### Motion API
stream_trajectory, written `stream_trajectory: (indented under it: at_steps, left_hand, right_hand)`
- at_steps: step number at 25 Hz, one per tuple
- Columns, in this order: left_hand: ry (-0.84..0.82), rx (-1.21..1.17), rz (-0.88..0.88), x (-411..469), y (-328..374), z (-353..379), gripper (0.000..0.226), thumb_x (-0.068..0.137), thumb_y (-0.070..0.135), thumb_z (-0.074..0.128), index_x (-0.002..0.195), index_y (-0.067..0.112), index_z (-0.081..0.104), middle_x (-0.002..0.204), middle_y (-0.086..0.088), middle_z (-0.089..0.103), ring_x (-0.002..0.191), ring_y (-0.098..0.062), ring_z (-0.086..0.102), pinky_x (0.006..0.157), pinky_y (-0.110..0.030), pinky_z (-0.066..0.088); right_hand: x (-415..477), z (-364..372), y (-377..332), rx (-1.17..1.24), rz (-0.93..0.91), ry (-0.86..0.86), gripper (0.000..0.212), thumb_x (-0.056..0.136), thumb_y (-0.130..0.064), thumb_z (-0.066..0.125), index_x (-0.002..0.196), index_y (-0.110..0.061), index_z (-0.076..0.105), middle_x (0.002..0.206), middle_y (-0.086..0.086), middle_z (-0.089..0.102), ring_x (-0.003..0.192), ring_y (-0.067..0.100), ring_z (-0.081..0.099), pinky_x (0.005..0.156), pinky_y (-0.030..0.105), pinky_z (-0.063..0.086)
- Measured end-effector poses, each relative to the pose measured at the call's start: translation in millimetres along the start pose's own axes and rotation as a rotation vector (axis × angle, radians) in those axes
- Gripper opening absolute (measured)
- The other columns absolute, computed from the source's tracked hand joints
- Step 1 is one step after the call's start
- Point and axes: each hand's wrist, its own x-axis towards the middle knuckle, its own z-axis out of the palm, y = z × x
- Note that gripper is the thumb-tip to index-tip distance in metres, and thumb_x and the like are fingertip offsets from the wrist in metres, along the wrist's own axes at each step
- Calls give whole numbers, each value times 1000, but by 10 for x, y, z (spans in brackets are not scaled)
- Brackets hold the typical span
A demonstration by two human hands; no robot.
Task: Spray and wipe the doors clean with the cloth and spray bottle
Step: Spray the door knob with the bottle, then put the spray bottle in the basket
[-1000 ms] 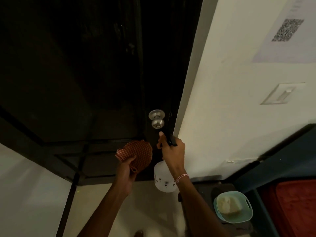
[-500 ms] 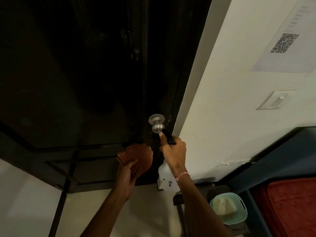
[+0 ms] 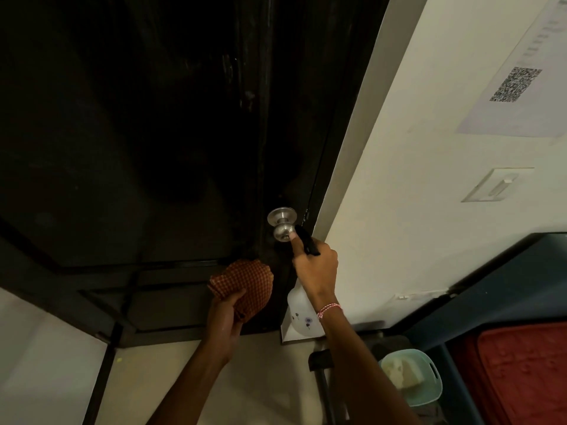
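Note:
A dark, glossy door point(image 3: 153, 148) fills the upper left, with a silver round knob point(image 3: 282, 227) near its right edge. My right hand point(image 3: 316, 268) grips a white spray bottle point(image 3: 299, 314) by its black nozzle, held just below and right of the knob, with one finger touching the knob. My left hand point(image 3: 225, 314) holds a bunched red checked cloth point(image 3: 245, 285) against the lower door panel, left of the bottle.
A white wall point(image 3: 414, 210) with a light switch point(image 3: 497, 185) and a sheet bearing a QR code point(image 3: 515, 84) stands right of the door. A pale green basket point(image 3: 414, 378) sits on the floor at lower right, beside a red mat point(image 3: 521, 378).
My right hand has risen with the bottle until a finger reaches the knob. The cloth hand stays low on the door, and the view has shifted closer.

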Motion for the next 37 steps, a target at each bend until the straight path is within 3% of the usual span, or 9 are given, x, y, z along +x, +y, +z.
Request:
stream_trajectory:
  at_steps: [4,9,16,20,25,28,32,34,37]
  left_hand:
    - [-33,48,-1,-30,-125,11,54,96,12,66,148,16,53,142,-11,63,128,-32,60,89,-39,53]
    - [-84,105,-72,-191,-489,325,57,97,8,64,151,16,50,144,-11,60,129,-31,58,102,-43,49]
    - [-192,289,-267,-493,-1532,1087,44,100,2,56,141,20,52,131,-9,64,116,-28,62,90,-39,52]
    - [-188,380,-356,-490,-2167,1474,35,96,5,60,125,23,60,129,-11,65,118,-32,61,99,-44,50]
    - [-132,395,-389,-244,-2659,1623,67,82,13,66,148,19,51,139,-12,62,127,-35,58,100,-44,50]
    - [-96,413,-376,-98,-2811,1595,69,83,14,66,150,18,51,141,-12,63,128,-34,59,95,-42,51]
    - [-76,383,-361,-63,-2837,1561,65,86,15,65,149,17,52,140,-11,64,128,-33,60,92,-40,51]
    - [-70,341,-356,-92,-2776,1560,62,89,17,64,150,17,51,141,-10,64,128,-32,60,91,-39,51]
    - [-69,292,-350,-176,-2638,1595,60,91,25,62,150,18,51,139,-11,65,126,-32,62,89,-38,52]
  right_hand:
    - [-194,-287,256,89,-24,-26,27,96,-56,63,93,-30,70,84,-6,72,77,6,68,71,19,50]
    - [-431,-937,995,25,-13,140,7,100,-42,71,100,-44,64,92,-5,71,82,17,73,75,43,65]
    - [-653,-2173,2247,-130,287,445,18,94,-45,77,102,-29,73,91,-15,67,86,10,62,80,39,56]
    - [-584,-2823,3170,-264,408,576,41,90,-42,83,121,-16,79,108,2,79,94,20,70,83,35,58]
    - [-401,-3113,4110,-267,552,463,31,96,-27,78,125,-14,77,102,6,76,90,21,69,79,31,54]
    - [-271,-3075,4542,-259,591,331,27,102,-24,70,127,-14,74,108,3,70,96,19,65,82,27,53]
    - [-189,-2974,4901,-279,710,208,27,106,-21,62,129,-9,70,113,9,67,100,19,62,70,9,38]
    - [-212,-2922,4897,-292,777,188,29,107,-20,60,132,-8,66,117,13,66,106,24,62,76,16,45]
    - [-228,-2844,4544,-447,713,361,54,102,-28,67,150,-9,50,149,18,53,139,37,50,110,48,48]
